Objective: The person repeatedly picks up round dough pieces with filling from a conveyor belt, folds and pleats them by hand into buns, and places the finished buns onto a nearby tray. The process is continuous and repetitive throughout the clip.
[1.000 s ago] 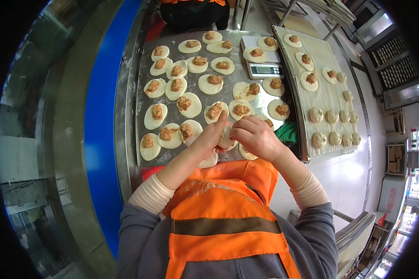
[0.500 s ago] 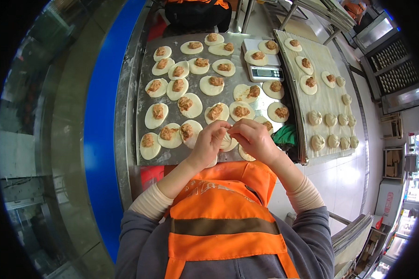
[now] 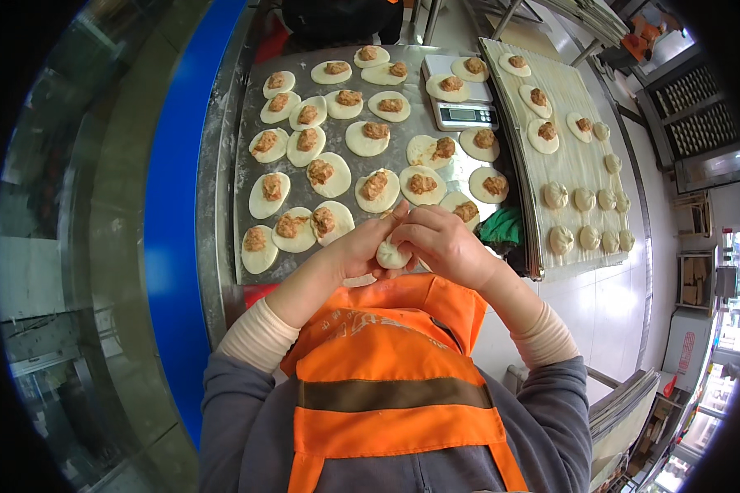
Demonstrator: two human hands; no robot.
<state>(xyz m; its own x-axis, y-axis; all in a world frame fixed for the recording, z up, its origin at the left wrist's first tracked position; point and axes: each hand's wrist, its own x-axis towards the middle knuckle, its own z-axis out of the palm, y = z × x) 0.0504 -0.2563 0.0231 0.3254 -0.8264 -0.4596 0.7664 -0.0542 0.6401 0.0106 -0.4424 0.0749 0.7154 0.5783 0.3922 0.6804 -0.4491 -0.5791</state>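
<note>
A pleated, round-topped bun point(image 3: 393, 255) sits between my two hands above the near edge of the steel table point(image 3: 226, 164). My left hand point(image 3: 365, 250) cups it from the left and below. From the other side my right hand point(image 3: 441, 245) pinches at its pleated top. Beyond them, several flat dough wrappers topped with meat filling point(image 3: 375, 186) lie spread in loose rows. One wrapper point(image 3: 359, 280) is partly hidden under my left hand.
A kitchen scale point(image 3: 462, 117) with filled wrappers on it stands at the far right of the table. Alongside lies a lined tray point(image 3: 580, 164) bearing finished buns and filled wrappers. A green cloth point(image 3: 500, 227) is bunched between them. Another person point(image 3: 641, 37) is at the far right.
Both hands have drawn slightly toward me and turned, so the bun between them now shows more of its pleated top. The view has shifted a little.
</note>
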